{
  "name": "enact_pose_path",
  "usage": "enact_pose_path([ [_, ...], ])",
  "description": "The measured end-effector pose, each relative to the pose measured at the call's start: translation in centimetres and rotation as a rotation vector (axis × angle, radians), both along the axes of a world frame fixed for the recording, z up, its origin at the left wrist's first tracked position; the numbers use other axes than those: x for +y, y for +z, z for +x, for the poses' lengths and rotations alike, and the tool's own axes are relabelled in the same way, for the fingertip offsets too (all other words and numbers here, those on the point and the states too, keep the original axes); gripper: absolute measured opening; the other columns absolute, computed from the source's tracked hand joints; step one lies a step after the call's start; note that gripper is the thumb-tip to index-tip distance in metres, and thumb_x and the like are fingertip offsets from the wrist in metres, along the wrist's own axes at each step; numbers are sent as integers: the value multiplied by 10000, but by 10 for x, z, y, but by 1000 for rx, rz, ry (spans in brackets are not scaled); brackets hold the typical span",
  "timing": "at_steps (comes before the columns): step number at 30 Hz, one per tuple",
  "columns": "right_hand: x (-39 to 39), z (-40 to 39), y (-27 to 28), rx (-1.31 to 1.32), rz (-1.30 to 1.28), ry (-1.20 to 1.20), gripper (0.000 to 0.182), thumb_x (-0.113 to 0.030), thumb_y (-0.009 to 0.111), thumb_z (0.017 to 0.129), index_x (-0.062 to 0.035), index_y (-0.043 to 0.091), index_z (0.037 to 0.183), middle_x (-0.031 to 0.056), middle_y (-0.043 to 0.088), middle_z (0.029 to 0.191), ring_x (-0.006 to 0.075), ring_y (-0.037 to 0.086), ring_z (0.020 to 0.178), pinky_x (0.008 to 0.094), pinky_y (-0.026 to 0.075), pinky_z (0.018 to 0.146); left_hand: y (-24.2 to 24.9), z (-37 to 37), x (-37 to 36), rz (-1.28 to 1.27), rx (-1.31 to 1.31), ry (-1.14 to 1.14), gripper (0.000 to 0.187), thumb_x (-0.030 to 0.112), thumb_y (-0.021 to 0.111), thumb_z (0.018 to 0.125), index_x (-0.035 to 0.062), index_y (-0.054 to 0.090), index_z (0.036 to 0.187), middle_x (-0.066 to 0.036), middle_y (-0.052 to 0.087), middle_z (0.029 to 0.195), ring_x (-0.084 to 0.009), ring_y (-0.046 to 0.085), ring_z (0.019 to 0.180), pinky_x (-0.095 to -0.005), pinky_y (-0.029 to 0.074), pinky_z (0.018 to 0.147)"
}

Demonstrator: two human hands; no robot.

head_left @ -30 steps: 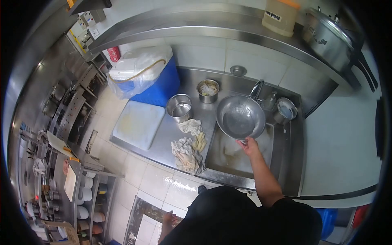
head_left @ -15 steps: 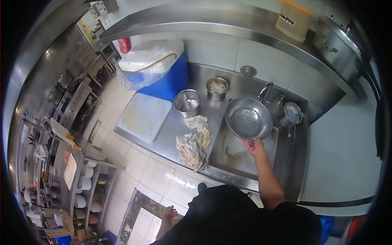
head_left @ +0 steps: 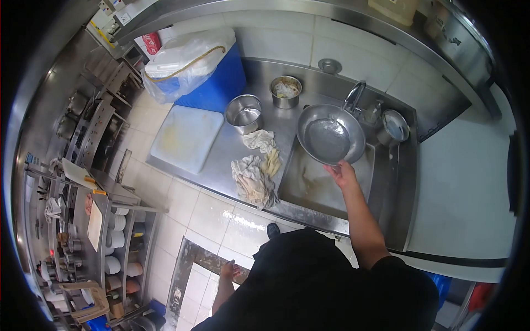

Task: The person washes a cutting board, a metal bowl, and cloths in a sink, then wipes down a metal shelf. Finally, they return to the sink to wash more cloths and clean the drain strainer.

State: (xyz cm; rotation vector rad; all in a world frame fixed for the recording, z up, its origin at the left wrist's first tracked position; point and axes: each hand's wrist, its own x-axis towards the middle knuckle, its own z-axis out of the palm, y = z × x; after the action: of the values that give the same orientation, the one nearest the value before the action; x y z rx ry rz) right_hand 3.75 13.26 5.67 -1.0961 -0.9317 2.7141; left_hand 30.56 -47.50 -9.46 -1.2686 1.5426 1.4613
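My right hand (head_left: pixel 342 174) grips the near rim of a wide, round metal bowl (head_left: pixel 309 124). The bowl is held over the sink (head_left: pixel 306 190), below the curved tap (head_left: pixel 353 96), with water in its bottom. Low in the view, away from the counter, hangs my left hand (head_left: pixel 229 270). Its fingers are loosely bent and slightly apart, with nothing visible in them. Left of the sink lie crumpled whitish cloths (head_left: pixel 251 179) and a yellowish cloth (head_left: pixel 270 163). Behind them stand a steel pot (head_left: pixel 244 114) and a smaller pot (head_left: pixel 286 92) with food residue inside.
A white cutting board (head_left: pixel 187 138) lies at the counter's left end, before a blue cooler (head_left: pixel 215 83) covered in plastic. Right of the tap are a soap bottle (head_left: pixel 374 112) and another metal pot (head_left: pixel 393 127). A steel shelf (head_left: pixel 265 12) runs above. Shelves with bowls (head_left: pixel 113 240) stand at left.
The camera has tipped slightly downward, so the scene sits higher in view. My right hand still holds the bowl below the tap. My left hand stays low, its fingers a little more curled.
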Motion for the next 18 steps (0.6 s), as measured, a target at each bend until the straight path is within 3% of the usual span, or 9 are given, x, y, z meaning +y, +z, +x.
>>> enact_pose_path([
  [4,2,-2,-1,-103,-2,-2,304,-104,435,993,97,495,1213,262,630,1152,457,676,1007,371,658,755,10,-5,3,-5,-5,7,366,337,541,1003,72,545,1255,-90,626,960,-218,639,788,-378,522,577],
  [10,2,0,-5,-57,30,-4,286,-122,446,1005,81,493,1200,256,629,1148,418,682,1005,403,662,771,12,-2,4,-15,23,-12,355,339,544,1003,76,548,1241,-84,628,960,-214,638,785,-377,517,569],
  [18,6,5,-5,-76,7,-19,284,-104,440,993,94,488,1190,256,633,1148,426,684,1001,408,663,775,6,-4,-1,-5,6,-54,357,339,545,999,82,546,1247,-95,630,995,-230,650,825,-387,529,588],
])
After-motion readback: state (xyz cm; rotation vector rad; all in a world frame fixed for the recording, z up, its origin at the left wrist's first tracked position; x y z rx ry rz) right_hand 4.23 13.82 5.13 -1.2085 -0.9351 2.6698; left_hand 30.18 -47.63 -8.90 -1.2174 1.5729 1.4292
